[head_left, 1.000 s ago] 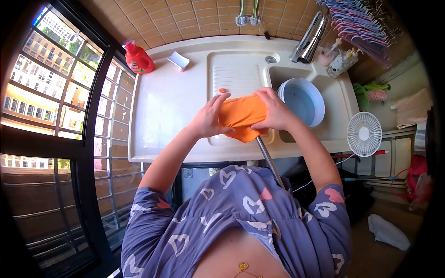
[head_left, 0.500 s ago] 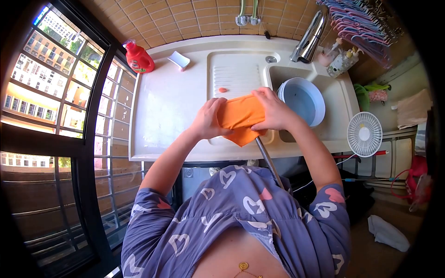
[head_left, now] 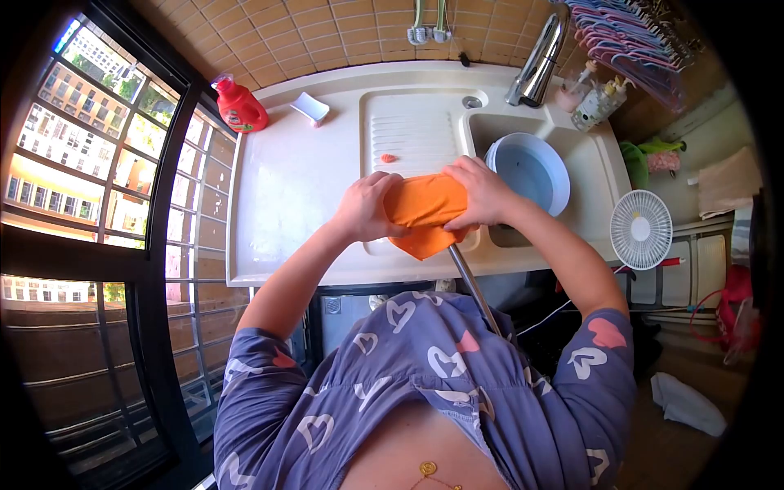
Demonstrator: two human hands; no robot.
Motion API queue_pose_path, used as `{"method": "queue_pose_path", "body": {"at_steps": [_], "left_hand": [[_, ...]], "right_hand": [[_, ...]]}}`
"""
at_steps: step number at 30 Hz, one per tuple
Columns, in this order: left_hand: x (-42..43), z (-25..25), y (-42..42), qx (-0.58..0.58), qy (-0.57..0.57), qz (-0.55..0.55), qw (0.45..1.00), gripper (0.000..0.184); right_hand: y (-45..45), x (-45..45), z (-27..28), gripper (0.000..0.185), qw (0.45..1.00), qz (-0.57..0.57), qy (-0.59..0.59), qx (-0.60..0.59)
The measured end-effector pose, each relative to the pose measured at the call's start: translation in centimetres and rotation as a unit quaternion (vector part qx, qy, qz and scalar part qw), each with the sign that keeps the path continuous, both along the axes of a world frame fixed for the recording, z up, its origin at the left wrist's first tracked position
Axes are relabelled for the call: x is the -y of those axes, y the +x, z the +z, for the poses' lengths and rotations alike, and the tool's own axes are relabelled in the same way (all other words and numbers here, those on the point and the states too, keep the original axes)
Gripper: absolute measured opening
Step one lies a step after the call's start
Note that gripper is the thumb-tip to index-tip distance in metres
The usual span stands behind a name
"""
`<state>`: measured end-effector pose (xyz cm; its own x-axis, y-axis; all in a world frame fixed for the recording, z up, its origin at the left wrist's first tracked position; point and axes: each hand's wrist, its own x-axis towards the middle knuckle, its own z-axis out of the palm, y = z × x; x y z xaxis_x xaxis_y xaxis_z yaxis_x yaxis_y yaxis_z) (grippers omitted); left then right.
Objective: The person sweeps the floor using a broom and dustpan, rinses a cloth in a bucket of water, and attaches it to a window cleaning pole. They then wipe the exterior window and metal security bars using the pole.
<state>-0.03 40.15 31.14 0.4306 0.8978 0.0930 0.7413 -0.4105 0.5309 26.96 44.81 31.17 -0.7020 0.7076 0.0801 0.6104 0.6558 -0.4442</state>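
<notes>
An orange cloth (head_left: pixel 426 202) is spread between my hands above the front of the sink counter. My left hand (head_left: pixel 366 206) grips its left side, fingers curled over the edge. On the right side, my right hand (head_left: pixel 483 193) pinches it with the thumb underneath and fingers on top. One corner of the cloth hangs down toward me. A metal pole (head_left: pixel 472 286) runs from beneath the cloth to my body; its upper end is hidden, so I cannot tell what the cloth covers. Just beyond lies a small orange-pink object (head_left: pixel 388 158) on the ribbed drainboard (head_left: pixel 412 131).
A light tub of water (head_left: pixel 531 175) stands in the basin, under the faucet (head_left: pixel 539 65). A red detergent bottle (head_left: pixel 239 106) and a white dish (head_left: pixel 310 108) sit at the back left. Pump bottles (head_left: pixel 600 104), hangers (head_left: pixel 625 41) and a white fan (head_left: pixel 641 230) are on the right.
My right elbow has swung slightly outward. Both hands keep their hold on the orange cloth in nearly the same spot, and the view has shifted a little.
</notes>
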Motion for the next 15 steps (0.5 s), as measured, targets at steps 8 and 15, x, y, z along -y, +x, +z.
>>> {"method": "queue_pose_path", "body": {"at_steps": [8,15], "left_hand": [[1.2,-4.7,0.9,0.269,0.034,0.151,0.951,0.080],[2.4,-4.6,3.2,0.677,-0.433,0.186,0.565,0.049]], "right_hand": [[0.5,0.0,1.5,0.087,0.999,-0.040,0.029,-0.007],[-0.9,0.1,1.1,0.088,0.999,-0.006,0.038,-0.004]]}}
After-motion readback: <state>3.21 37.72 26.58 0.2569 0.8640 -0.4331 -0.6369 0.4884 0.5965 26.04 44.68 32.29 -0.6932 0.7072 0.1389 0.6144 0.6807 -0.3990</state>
